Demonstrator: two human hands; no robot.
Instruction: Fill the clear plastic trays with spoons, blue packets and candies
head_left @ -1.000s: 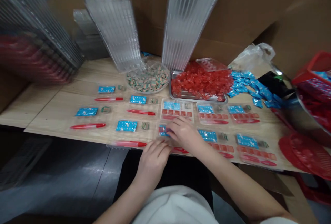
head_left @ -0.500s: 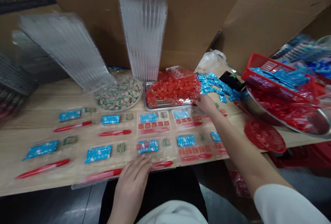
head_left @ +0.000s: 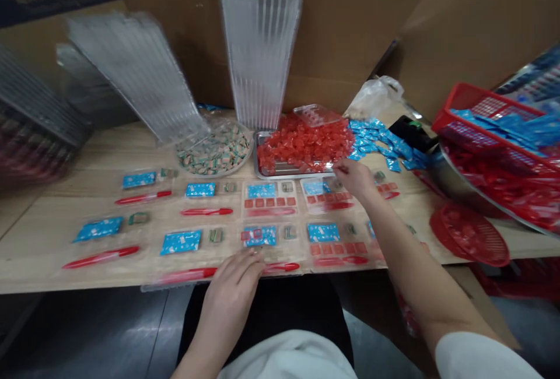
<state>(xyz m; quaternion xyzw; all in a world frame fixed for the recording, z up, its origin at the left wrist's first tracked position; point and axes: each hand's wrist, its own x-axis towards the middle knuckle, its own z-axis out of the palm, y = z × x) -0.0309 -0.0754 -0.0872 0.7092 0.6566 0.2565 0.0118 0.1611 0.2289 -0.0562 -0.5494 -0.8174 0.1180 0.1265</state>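
My right hand (head_left: 356, 179) reaches the front rim of a steel tray (head_left: 289, 170) heaped with red wrapped sweets, its fingers bunched; whether they pinch anything I cannot tell. My left hand (head_left: 236, 280) lies flat at the table's front, fingers apart, on a clear blister tray (head_left: 266, 268) beside a red plastic stick (head_left: 188, 276). Just above those fingers sits a blue sachet (head_left: 260, 236) with a few red squares on it. Further clear trays (head_left: 269, 207) hold blue sachets, red sticks, small green packets and red squares.
Stacks of ribbed clear trays (head_left: 260, 41) lean on cardboard behind a round plate of green-and-cream sweets (head_left: 214, 151). Loose blue sachets (head_left: 371, 140) lie right, by a red basket (head_left: 490, 116), steel bowl (head_left: 455, 186) and round red basket (head_left: 468, 236). The wooden table edge (head_left: 87, 283) runs along the front.
Since the oldest frame, my right hand has gone from the front trays to the steel tray's rim, and my left hand has slid slightly toward me. The view has swung left. Little differs from half a second ago.
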